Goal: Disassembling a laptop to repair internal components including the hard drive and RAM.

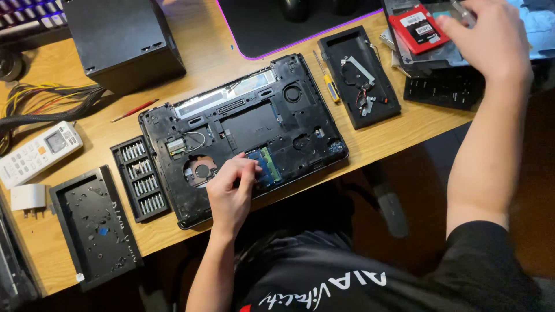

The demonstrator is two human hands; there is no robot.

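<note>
On a wooden desk [399, 130], a person's left hand [231, 193] pinches a thin, likely fragile memory card [267, 164] by its edge inside an opened laptop [243, 124], while the right hand [491, 43] closes on a slim silvery tool [462, 11].

Black short-sleeved tee [324, 277], white slanted lettering and small red mark on chest. Both forearms bare, left hand [231, 193] and right hand [491, 43] ungloved.

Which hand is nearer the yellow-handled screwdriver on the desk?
Left. The left hand rests on the laptop's green memory module, below the screwdriver; the right hand is farther right, over the red drive.
</note>
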